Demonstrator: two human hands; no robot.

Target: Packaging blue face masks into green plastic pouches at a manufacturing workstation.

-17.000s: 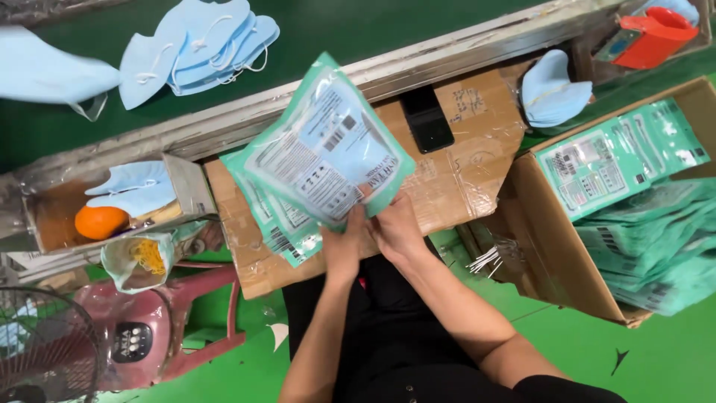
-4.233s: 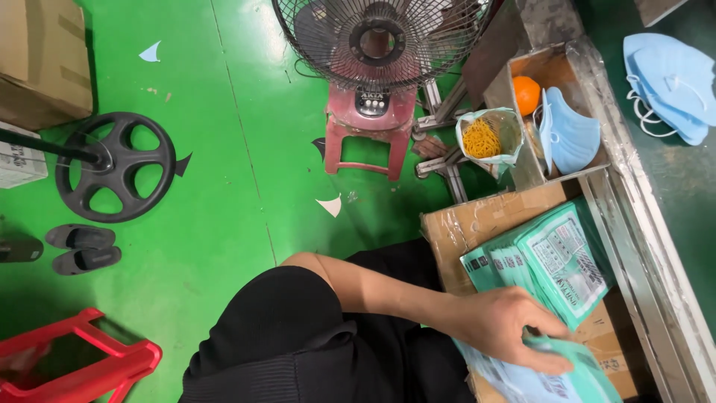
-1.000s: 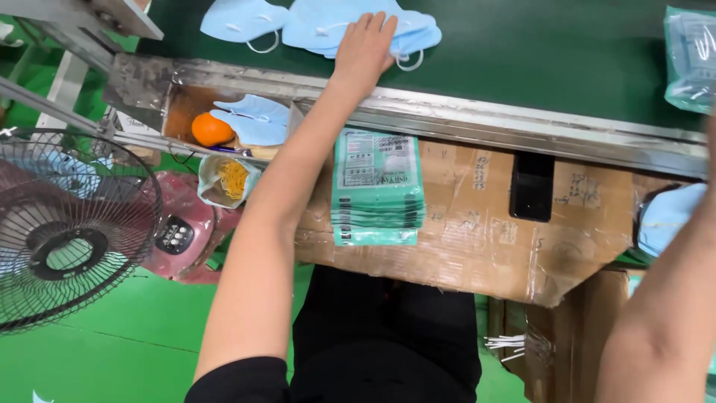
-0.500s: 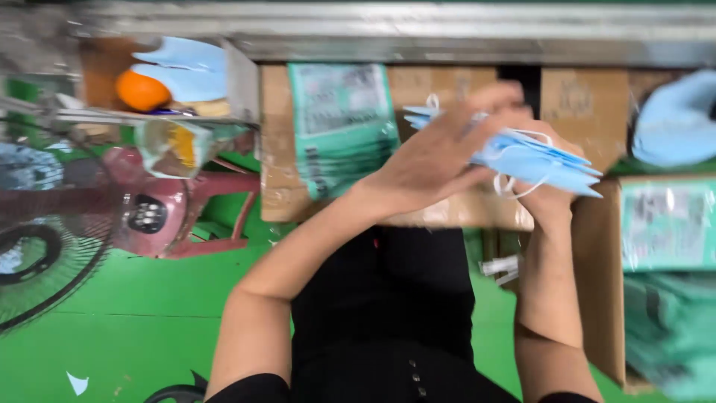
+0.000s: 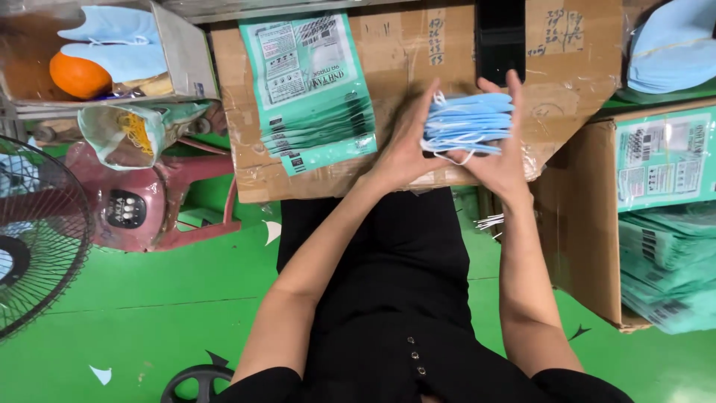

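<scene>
A small stack of light blue face masks (image 5: 470,123) is squeezed between both of my hands above a cardboard box top (image 5: 403,67). My left hand (image 5: 406,142) presses the stack's left side, and my right hand (image 5: 503,149) closes on its right side. White ear loops hang below the stack. Just left of my hands lies a pile of teal and white printed pouches (image 5: 309,82), flat on the cardboard. A black phone (image 5: 500,33) rests on the cardboard right behind the masks.
An open carton (image 5: 589,216) at the right holds more teal pouches (image 5: 667,224). Loose blue masks (image 5: 671,45) lie top right. At the left are a small box with an orange (image 5: 78,75), a snack bag (image 5: 127,130), a red stool (image 5: 156,201) and a floor fan (image 5: 33,239).
My left hand came back from the conveyor with masks. Both hands have now squared them into a neat stack, held a little lower over the cardboard. The view has steadied.
</scene>
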